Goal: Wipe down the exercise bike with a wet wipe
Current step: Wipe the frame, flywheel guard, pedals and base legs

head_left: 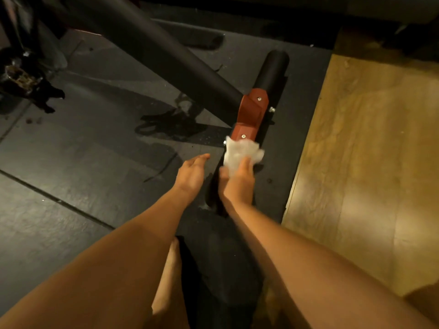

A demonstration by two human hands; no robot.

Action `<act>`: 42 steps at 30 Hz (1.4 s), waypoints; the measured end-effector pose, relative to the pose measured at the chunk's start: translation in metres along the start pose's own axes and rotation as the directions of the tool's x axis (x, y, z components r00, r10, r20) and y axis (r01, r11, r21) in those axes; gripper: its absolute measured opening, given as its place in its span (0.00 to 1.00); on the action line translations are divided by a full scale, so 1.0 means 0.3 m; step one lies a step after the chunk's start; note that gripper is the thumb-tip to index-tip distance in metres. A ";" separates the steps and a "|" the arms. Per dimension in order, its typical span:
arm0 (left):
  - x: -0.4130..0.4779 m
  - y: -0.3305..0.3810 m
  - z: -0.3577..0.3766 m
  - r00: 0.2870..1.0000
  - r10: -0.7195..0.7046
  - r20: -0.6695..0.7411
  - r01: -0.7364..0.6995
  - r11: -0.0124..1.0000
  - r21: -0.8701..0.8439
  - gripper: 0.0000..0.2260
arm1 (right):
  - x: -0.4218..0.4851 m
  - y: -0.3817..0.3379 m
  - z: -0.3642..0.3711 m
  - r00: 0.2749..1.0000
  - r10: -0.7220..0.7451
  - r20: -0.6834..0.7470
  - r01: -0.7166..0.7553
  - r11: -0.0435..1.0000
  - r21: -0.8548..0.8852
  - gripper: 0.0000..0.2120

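Observation:
The exercise bike's black base bar (273,72) lies on the floor, joined to a thick black frame tube (152,48) by a red bracket (253,112). My right hand (237,181) grips a crumpled white wet wipe (240,154) and presses it on the bar just below the red bracket. My left hand (192,173) rests flat with straight fingers on the dark mat, just left of the bar, holding nothing.
A dark rubber mat (83,162) covers the floor under the bike, with wet-looking patches. Wooden flooring (370,162) begins right of the mat. A pedal and crank parts (21,77) sit at the far left. My bare knee shows at the bottom.

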State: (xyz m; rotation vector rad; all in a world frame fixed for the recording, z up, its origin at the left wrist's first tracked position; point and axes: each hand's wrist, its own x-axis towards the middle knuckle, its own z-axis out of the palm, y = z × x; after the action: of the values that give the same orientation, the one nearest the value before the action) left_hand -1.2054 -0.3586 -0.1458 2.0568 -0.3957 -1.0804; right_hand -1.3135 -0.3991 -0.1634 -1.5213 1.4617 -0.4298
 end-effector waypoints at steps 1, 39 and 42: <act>0.040 -0.037 -0.010 1.000 -0.018 0.004 0.018 1.000 -0.022 0.29 | 0.052 -0.003 -0.023 0.996 -0.093 -0.008 0.091 0.991 -0.102 0.25; -0.063 0.076 0.074 0.996 0.077 -0.038 -0.077 0.997 -0.010 0.16 | -0.089 0.070 0.006 0.949 -0.208 0.237 0.293 0.863 -0.413 0.36; -0.075 0.087 0.105 0.996 0.088 -0.033 -0.087 0.996 0.025 0.18 | 0.026 -0.008 -0.012 0.975 0.187 0.122 -0.184 0.982 -0.038 0.40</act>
State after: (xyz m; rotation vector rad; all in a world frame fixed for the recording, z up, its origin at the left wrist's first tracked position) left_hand -1.2422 -0.3781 -0.1245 2.0563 -0.4793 -0.9914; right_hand -1.3133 -0.4079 -0.1624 -1.3912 1.4990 -0.2004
